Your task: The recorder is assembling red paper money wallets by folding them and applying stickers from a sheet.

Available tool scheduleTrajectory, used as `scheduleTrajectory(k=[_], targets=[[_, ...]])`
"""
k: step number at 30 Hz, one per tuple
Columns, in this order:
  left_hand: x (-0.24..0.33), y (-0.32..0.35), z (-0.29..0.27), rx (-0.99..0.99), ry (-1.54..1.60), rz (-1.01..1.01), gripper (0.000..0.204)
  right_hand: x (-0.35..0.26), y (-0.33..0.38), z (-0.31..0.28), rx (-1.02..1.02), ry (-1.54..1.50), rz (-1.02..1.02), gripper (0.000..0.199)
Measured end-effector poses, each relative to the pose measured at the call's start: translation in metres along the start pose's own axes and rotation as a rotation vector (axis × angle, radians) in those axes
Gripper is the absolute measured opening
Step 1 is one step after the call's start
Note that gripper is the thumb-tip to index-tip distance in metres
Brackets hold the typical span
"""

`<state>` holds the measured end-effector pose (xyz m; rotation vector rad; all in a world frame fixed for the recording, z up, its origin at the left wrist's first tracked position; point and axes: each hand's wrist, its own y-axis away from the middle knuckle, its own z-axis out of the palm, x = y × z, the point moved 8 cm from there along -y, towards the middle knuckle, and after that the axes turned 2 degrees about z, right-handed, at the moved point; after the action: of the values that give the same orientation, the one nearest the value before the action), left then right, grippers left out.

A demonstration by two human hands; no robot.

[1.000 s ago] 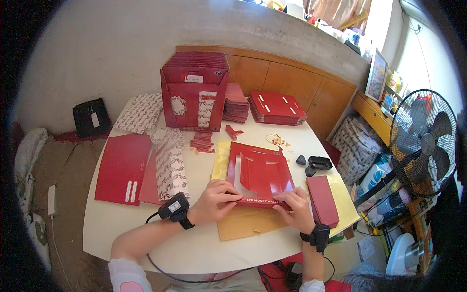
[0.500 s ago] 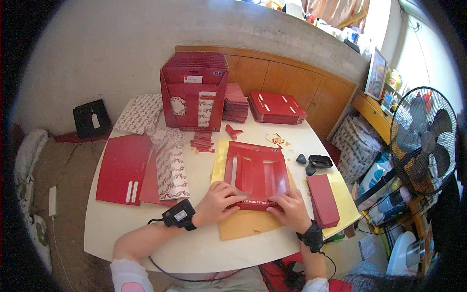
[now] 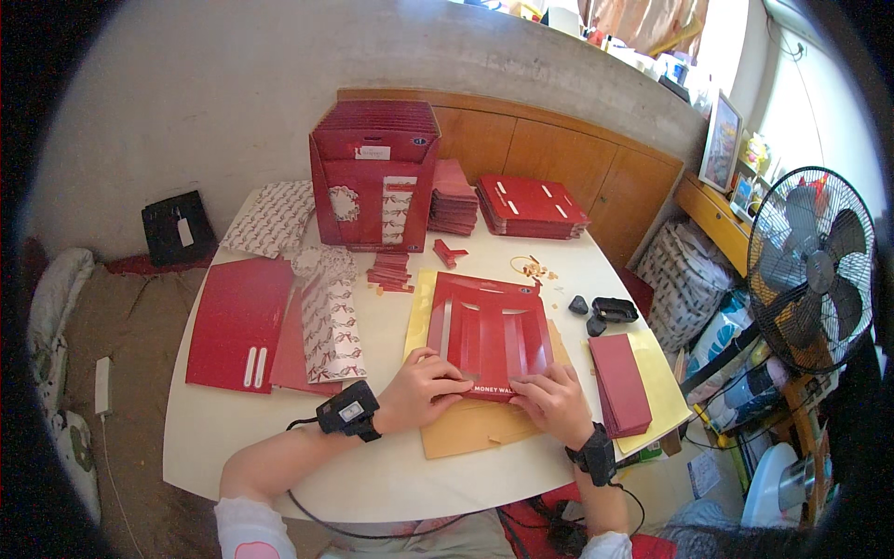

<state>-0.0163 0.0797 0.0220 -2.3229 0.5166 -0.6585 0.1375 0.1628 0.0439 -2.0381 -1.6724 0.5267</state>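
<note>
Two hands hold the near edge of the red folder point(image 3: 494, 337), which lies at the centre of the frame. Left hand point(image 3: 424, 389): fingertips and thumb close together on the lower-left corner. Right hand point(image 3: 551, 401): fingers bent, narrow gap to the thumb, gripping the lower-right corner; the thumb's exact contact cannot be told.

Change over the last second: the right hand shifts inward, closer to the left hand. The folder's near edge runs more level, and its inner panel, bowed earlier, sits flatter. Effect on the work: the folder is squarer, with both near corners under control.

Materials: the folder is glossy, stiff card, rectangular, with long openings in its face and a sheen like clear film along the sides. Beneath it lie a yellow sheet point(image 3: 418, 315) and a tan card point(image 3: 466, 436), both matt, on the smooth white table point(image 3: 372, 484). Lower right of centre: a stack of slim red wallets point(image 3: 618, 384). Left of centre: a long patterned paper piece point(image 3: 331, 347) with a scalloped, lacy top. Upper centre: a tall red box point(image 3: 368, 182) with ribbed upper rows.
</note>
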Motion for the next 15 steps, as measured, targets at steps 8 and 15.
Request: scheduleTrajectory(k=[8, 15], targets=[[-0.002, 0.001, 0.001, 0.014, 0.012, -0.013, 0.021, -0.002, 0.001, 0.001, -0.002, 0.041, -0.013, 0.024], [-0.003, 0.001, 0.004, -0.083, -0.038, -0.012, 0.041, 0.008, 0.0, -0.005, -0.014, -0.065, 0.079, 0.024]])
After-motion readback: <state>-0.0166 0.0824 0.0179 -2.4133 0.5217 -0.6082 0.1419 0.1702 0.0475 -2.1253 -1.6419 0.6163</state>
